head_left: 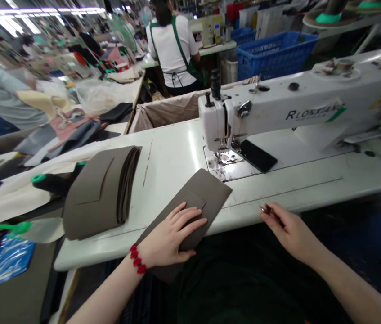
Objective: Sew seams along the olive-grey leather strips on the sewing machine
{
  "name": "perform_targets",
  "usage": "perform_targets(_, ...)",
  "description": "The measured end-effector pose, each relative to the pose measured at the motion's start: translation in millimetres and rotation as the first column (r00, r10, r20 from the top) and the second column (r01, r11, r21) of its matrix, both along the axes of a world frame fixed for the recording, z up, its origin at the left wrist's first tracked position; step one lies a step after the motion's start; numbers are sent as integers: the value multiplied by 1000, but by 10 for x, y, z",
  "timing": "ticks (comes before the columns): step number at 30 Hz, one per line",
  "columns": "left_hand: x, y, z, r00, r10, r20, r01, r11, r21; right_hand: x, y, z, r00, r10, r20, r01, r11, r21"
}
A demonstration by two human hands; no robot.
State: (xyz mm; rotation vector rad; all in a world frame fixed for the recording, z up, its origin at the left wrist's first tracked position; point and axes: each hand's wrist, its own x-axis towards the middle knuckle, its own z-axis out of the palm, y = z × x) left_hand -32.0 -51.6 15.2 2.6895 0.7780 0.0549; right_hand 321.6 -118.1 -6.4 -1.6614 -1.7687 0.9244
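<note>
My left hand (173,229), with a red bracelet at its wrist, lies flat with fingers spread on a grey-brown fabric panel (207,186). A seamed rectangle shows on that panel, and its lower end hangs over the table's front edge. In my right hand (286,227), near the table edge, is a small dark pointed tool that looks like thread snips (271,211), mostly hidden by the fingers. Behind the panel stands the white sewing machine (278,108); the panel's far end is just short of its needle plate (229,158). A folded stack of similar panels (99,193) rests on the left.
A black phone (258,156) lies on the machine bed beside the needle area. Dark thread cones (55,183) and fabric pieces sit at left. Beyond the table are a cloth-lined bin (166,112), a blue basket (274,54) and a person in a green apron (175,49).
</note>
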Motion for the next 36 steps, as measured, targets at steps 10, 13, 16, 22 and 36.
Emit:
perform_targets(10,552,-28,3,977,211,-19,-207,970,129,-40,-282,-206,992,-37,124,53,990,-130)
perform_targets(13,730,-89,-91,987,146,-60,-134,976,175,-40,-350,-255,989,-45,138,66,987,-149)
perform_targets(16,746,-48,-64,988,-110,-105,119,989,86,-43,-391,-282,989,-35,143,57,987,-151)
perform_targets(22,657,147,60,985,-149,-86,153,987,40,-62,-438,-415,984,-25,176,48,991,-124)
perform_targets(36,1457,-206,-315,924,281,260,-323,936,140,-247,-279,-355,938,-33,345,37,999,-4)
